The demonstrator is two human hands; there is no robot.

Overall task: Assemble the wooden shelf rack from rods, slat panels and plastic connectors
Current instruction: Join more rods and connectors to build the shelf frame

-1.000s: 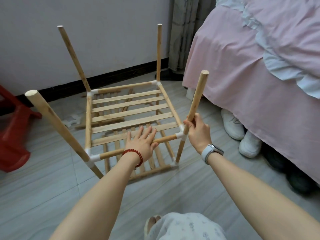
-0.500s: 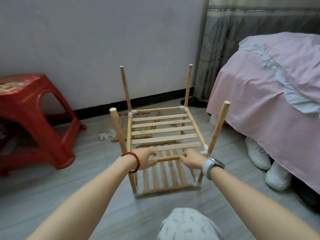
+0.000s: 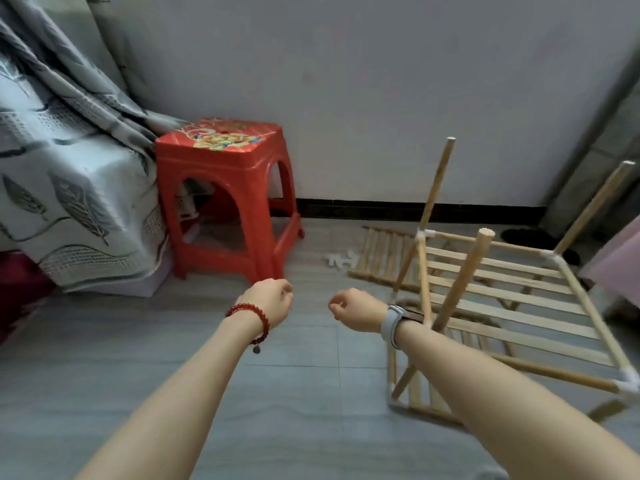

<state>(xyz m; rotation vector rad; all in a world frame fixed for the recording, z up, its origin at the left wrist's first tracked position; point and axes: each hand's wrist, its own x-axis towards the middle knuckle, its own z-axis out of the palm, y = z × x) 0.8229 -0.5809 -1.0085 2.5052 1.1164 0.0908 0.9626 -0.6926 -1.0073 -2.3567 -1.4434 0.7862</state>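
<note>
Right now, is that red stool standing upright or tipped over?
Upright. The red stool stands with its patterned seat on top and its legs down on the grey floor, beside the draped curtain.

Stool (image 3: pixel 221 188) left by wall; rack (image 3: pixel 502 292) right; spare panel (image 3: pixel 377 254) and connectors (image 3: pixel 341 259) between.

A red stool (image 3: pixel 225 188) with a gold floral top; grey curtain (image 3: pixel 69 188) printed with dark leaves; pale wood rack (image 3: pixel 502 292) with white connectors (image 3: pixel 341 259); red bead bracelet (image 3: pixel 254 315); grey floor (image 3: pixel 173 358), black skirting (image 3: pixel 415 210)
</note>
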